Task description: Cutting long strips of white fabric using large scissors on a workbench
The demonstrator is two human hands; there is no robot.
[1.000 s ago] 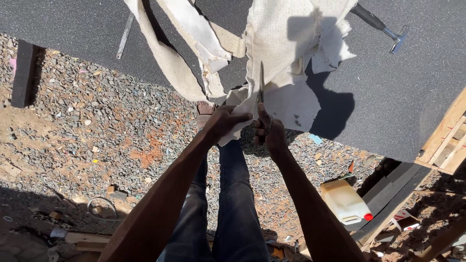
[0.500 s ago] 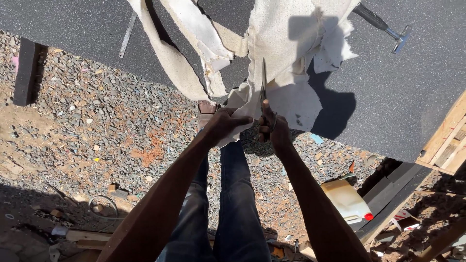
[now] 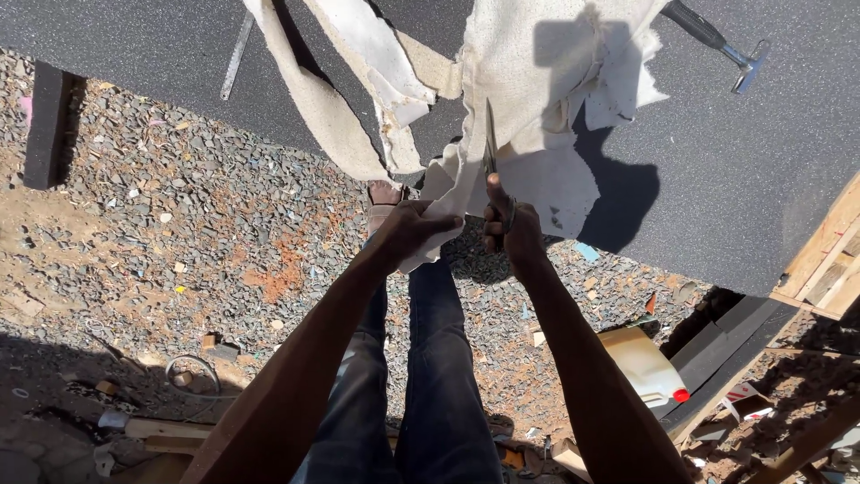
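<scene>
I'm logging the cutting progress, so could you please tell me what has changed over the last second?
Very little. The scissors in the right hand have edged slightly further up into the pale fabric. The left hand still grips the fabric's lower edge. The hammer and metal ruler on the dark sheet have not moved.

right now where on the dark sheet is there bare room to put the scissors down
Free: the dark sheet right of the pale fabric, below the hammer; also its top-left stretch beside the metal strip. Crowded: the middle, where the left hand grips the fabric and the right hand works the scissors.
</scene>
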